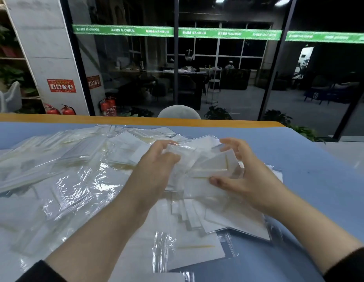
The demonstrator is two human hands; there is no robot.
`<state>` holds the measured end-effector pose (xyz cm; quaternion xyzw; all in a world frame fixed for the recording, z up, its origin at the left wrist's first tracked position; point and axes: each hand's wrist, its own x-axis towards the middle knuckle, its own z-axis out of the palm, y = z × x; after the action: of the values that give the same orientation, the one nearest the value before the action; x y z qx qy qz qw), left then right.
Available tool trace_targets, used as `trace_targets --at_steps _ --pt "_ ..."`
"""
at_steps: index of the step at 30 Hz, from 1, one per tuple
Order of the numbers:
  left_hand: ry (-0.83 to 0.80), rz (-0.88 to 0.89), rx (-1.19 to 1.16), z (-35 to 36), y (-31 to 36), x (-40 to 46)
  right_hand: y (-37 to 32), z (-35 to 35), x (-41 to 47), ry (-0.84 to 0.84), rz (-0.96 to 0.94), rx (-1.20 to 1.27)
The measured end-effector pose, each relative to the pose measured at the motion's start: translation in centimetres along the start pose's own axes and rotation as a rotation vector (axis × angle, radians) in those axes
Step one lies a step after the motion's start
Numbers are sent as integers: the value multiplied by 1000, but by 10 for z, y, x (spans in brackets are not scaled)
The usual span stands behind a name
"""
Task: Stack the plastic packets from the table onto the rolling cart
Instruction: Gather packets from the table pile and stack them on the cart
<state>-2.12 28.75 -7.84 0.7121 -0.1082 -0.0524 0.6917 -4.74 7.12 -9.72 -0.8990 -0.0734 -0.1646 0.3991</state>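
A wide blue-topped table carries a sprawling heap of clear plastic packets with white inserts. Above the heap's right half, a small bundle of packets sits between both hands, its long axis running left to right. The left hand curls round its left end; the right hand cups its right end, fingers bent. No rolling cart is visible.

We see a table covered in a pale blue surface, with a strip of orange wood along its far edge. A wide, loose spread of clear plastic packets lies directly on it, overlapping one another from the left side to just past the middle. Most hold flat white inserts, and some show a thin yellowish strip. The blue surface shows bare on the right side.
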Motion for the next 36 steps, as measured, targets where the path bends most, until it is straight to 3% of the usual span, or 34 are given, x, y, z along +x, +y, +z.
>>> trace_targets --at_steps 7,12,16,25,31,36 --pt "-29 157 312 6 -8 -4 -4 13 -1 -16 -67 -30" --pt "-11 220 331 6 -13 1 -13 14 -2 -14 -163 -346" --pt "-10 269 321 8 -9 -2 -20 12 -5 -113 -220 -490" --pt "-15 250 297 8 -8 -2 -4 3 0 -131 -233 -451" --pt "128 239 264 9 -10 1 -13 7 -2 -49 -355 -555" --pt "165 180 185 8 -12 5 -4 12 0 -61 -199 -396"
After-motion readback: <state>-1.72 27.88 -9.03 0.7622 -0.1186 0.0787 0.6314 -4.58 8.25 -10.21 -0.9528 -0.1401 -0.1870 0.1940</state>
